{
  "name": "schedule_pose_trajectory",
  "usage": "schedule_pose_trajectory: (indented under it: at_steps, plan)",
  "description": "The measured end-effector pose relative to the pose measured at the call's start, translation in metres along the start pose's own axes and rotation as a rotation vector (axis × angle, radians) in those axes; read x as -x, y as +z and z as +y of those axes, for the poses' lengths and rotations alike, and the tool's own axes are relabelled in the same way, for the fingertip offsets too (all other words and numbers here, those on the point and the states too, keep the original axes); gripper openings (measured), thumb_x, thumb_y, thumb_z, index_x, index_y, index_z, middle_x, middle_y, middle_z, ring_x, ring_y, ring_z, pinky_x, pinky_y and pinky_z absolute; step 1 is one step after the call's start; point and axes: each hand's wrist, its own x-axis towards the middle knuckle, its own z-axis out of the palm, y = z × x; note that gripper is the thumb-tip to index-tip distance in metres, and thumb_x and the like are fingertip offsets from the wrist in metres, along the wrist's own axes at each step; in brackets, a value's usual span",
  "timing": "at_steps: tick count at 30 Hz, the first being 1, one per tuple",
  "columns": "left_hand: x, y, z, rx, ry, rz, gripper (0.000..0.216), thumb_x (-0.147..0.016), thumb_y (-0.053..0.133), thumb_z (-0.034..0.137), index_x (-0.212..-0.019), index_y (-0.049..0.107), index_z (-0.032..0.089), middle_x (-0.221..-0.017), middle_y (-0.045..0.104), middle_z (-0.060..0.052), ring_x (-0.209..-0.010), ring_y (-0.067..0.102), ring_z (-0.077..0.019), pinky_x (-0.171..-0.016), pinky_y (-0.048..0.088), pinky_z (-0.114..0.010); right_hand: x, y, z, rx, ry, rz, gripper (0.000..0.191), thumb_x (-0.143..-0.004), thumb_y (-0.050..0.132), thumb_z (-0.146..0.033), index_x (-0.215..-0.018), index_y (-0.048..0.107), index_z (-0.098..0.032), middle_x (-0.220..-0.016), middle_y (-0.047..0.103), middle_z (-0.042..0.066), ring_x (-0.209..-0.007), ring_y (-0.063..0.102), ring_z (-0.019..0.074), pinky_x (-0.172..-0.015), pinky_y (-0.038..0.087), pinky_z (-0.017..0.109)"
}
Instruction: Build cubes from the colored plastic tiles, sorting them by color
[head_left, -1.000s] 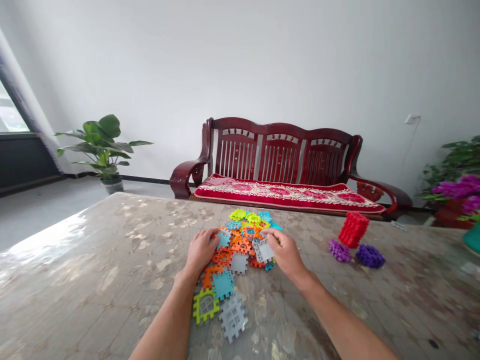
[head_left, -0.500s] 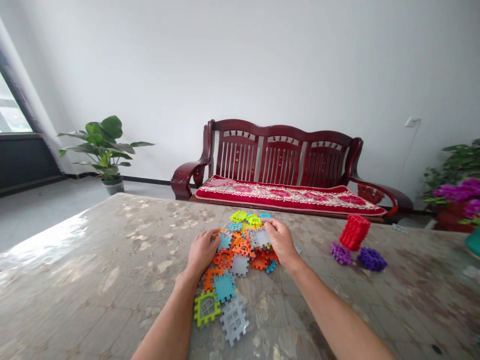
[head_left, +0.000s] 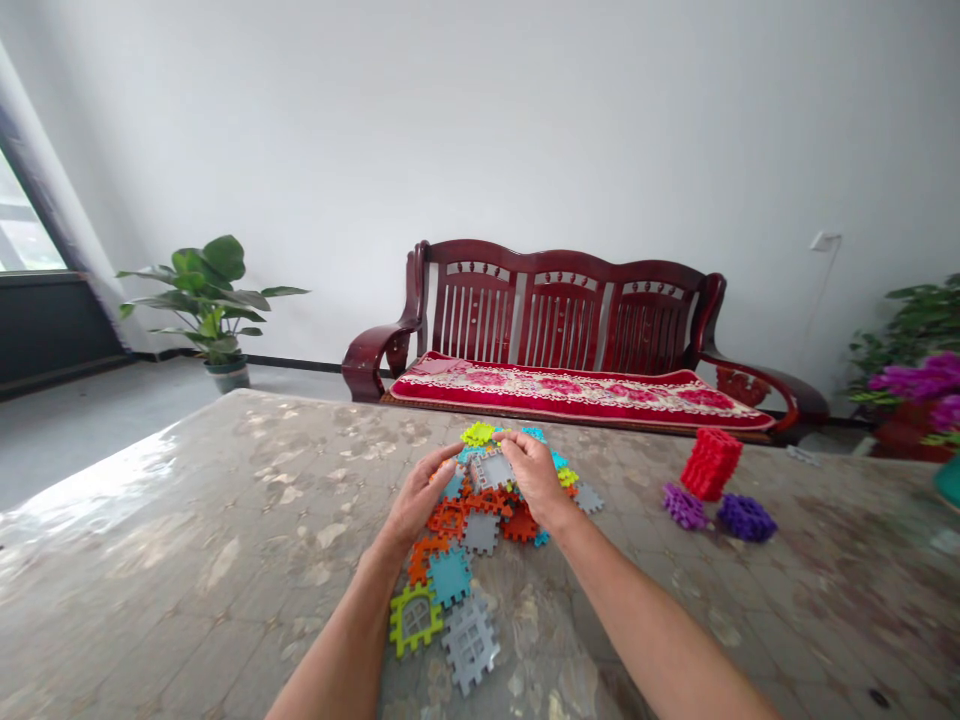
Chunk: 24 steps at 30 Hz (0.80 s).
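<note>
Right hand (head_left: 538, 482) moved inward, pinching gray tile (head_left: 492, 469); left hand (head_left: 420, 500) half-spread; table (head_left: 277, 540) faces bench (head_left: 564, 322).

Soft daylight comes from the washed-out glass window (head_left: 30, 230) far left of the person's bare fingers (head_left: 436, 463). White glare bleaches the glossy, grey-brown patterned tabletop (head_left: 97, 480) left of them; right of them it dims. Wide-angle distortion slants the edges, and magenta petalled flowers (head_left: 919, 378) far right of the fingers look smeared.

The right hand (head_left: 535, 480) hides part of the gray toothed tile (head_left: 491, 469), while the view's right edge crops the purple flowers (head_left: 916, 381) and teal pot (head_left: 949, 482).
</note>
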Motion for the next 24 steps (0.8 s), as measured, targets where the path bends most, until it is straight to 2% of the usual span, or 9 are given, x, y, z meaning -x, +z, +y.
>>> schedule_pose_trajectory:
  at_steps: [3, 6, 13, 18, 24]
  plan:
    - [0.001, 0.001, 0.007, 0.123, -0.004, -0.062, 0.052, -0.085, 0.052, 0.053, -0.121, 0.065, 0.019, -0.128, 0.065, -0.007, -0.120, 0.057, -0.0253, -0.105, 0.042, -0.038, 0.000, 0.006, 0.002, -0.020, 0.003, -0.004, 0.033, -0.073, 0.056, -0.041, -0.090, 0.072, -0.018, -0.083, 0.071, 0.002, -0.069, 0.058, 0.0156, -0.060, 0.044, 0.024]
    - [0.000, 0.003, 0.002, 0.203, -0.027, -0.080, 0.046, -0.081, 0.059, 0.049, -0.114, 0.068, 0.018, -0.121, 0.069, -0.008, -0.113, 0.061, -0.0257, -0.101, 0.046, -0.037, 0.000, 0.007, 0.003, -0.017, 0.007, 0.006, 0.033, -0.073, 0.056, -0.040, -0.090, 0.072, -0.017, -0.084, 0.071, 0.003, -0.070, 0.059, 0.0163, -0.060, 0.045, 0.025]
    - [-0.003, 0.004, -0.016, 0.225, -0.081, 0.004, 0.044, -0.076, 0.066, 0.048, -0.106, 0.069, 0.016, -0.107, 0.074, -0.008, -0.099, 0.066, -0.0240, -0.088, 0.052, -0.034, -0.002, 0.000, 0.008, 0.087, -0.039, 0.054, 0.031, -0.073, 0.053, -0.037, -0.086, 0.072, -0.017, -0.086, 0.072, 0.003, -0.075, 0.060, 0.0173, -0.066, 0.045, 0.026]
    - [-0.004, 0.001, -0.015, 0.256, -0.102, 0.078, 0.048, -0.072, 0.068, 0.050, -0.103, 0.070, 0.014, -0.100, 0.075, -0.008, -0.087, 0.068, -0.0218, -0.078, 0.054, -0.031, -0.008, -0.011, 0.011, 0.165, -0.068, 0.159, 0.034, -0.075, 0.050, -0.040, -0.089, 0.071, -0.017, -0.077, 0.070, 0.002, -0.063, 0.056, 0.0154, -0.060, 0.043, 0.025]
    - [-0.008, -0.001, -0.026, 0.207, -0.084, 0.193, 0.044, -0.068, 0.072, 0.047, -0.096, 0.073, 0.014, -0.091, 0.076, -0.008, -0.086, 0.068, -0.0225, -0.078, 0.053, -0.031, -0.014, -0.017, 0.010, 0.242, -0.178, 0.196, 0.032, -0.080, 0.047, -0.041, -0.089, 0.069, -0.019, -0.082, 0.070, 0.002, -0.072, 0.059, 0.0170, -0.064, 0.045, 0.026]
